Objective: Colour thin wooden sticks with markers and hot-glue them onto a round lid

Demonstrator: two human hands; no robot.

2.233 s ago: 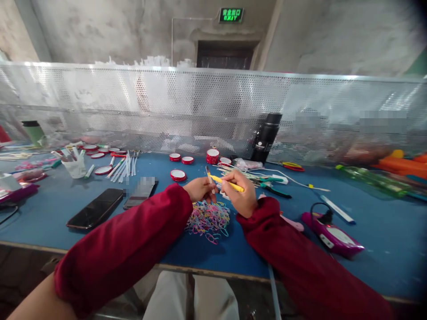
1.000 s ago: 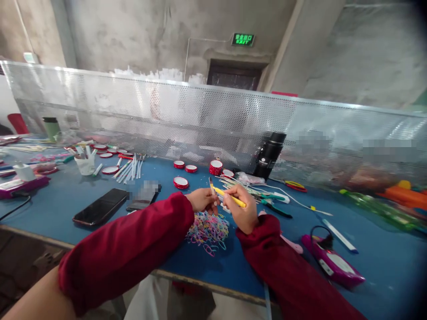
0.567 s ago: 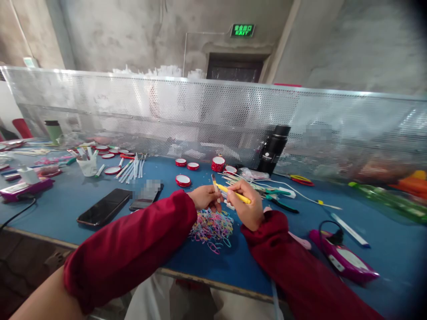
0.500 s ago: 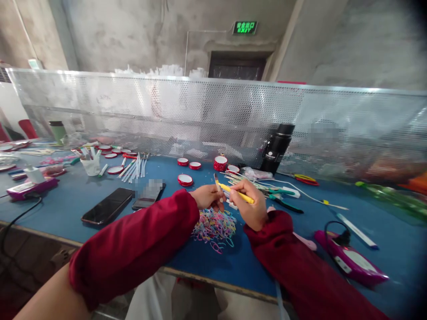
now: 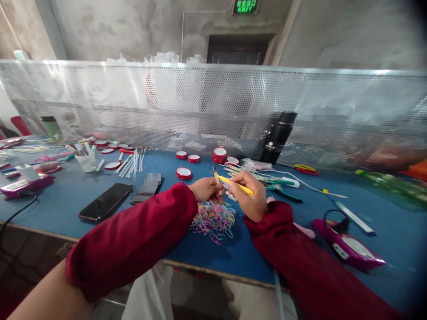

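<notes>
My left hand (image 5: 207, 190) is closed, pinching a slim pale stick with a dark tip (image 5: 215, 170) that points up and away from me. In my right hand (image 5: 249, 195), also closed, is a yellow pen-shaped tool (image 5: 246, 188). Its front end meets the stick just below the dark tip; the exact contact is too small to make out. Directly under both hands lies a heap of small coloured rubber bands (image 5: 213, 220) on the blue tabletop (image 5: 233, 262).
Two phones (image 5: 106, 201) lie left. Rolls of red-edged tape (image 5: 183, 173), a cup of pens (image 5: 86, 161) and white sticks (image 5: 131, 164) sit farther back. A black flask (image 5: 278, 140), teal-handled pliers (image 5: 285, 194) and a purple power strip (image 5: 348, 246) are right. A perforated metal screen (image 5: 187, 106) stands behind.
The view has tilted down slightly, so the scene sits higher in the picture. Both hands keep the same hold on the stick and the yellow tool.
</notes>
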